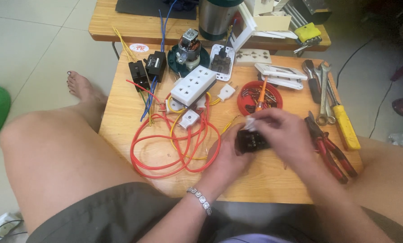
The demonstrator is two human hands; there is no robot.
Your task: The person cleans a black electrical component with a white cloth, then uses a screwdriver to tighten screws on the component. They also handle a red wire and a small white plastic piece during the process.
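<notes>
My left hand [226, 157] grips a small black electrical block [251, 140] from below, over the low wooden table [120, 117]. My right hand [282, 130] reaches across the top of the block, pinching a small white piece [251, 122] at its upper edge. A yellow wire [230, 123] runs off from the block's left side. Just to the left lie loops of red and yellow wire [165, 153] tied to a white multi-socket strip [192, 85] and a white plug [188, 119].
Red-handled pliers [332, 150] lie right of my hands, then a yellow-handled screwdriver [345, 126] and wrenches [323, 90]. A red lid of screws [260, 96], two black switch blocks [147, 69], a small motor [188, 47] and socket plates [280, 74] sit further back. My bare knees flank the table.
</notes>
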